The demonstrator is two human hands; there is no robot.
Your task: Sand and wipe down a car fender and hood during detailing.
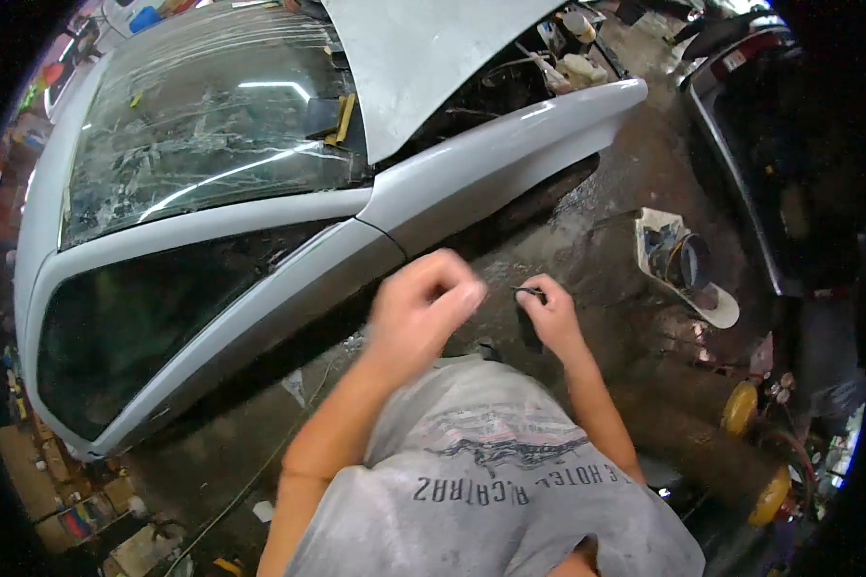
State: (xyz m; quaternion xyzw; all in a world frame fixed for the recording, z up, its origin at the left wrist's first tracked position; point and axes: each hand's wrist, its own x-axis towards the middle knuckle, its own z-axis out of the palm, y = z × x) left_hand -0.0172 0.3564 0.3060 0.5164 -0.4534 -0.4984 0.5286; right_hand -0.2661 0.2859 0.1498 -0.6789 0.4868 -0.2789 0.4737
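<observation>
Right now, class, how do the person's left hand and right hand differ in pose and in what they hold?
The left hand is curled into a loose, blurred fist with nothing visible in it; the right hand pinches a small dark object between its fingertips. The left sits nearer the grey car, the right farther from it. Both are bare and raised before the chest.

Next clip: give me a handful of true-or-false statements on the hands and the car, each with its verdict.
1. The right hand pinches a small dark object. True.
2. The left hand rests flat on the windshield. False: it is raised, loosely curled, in front of the person, off the car.
3. The car's hood is raised. True.
4. The car is bright red. False: its body is light grey.
5. The windshield is cracked all over. True.
</observation>
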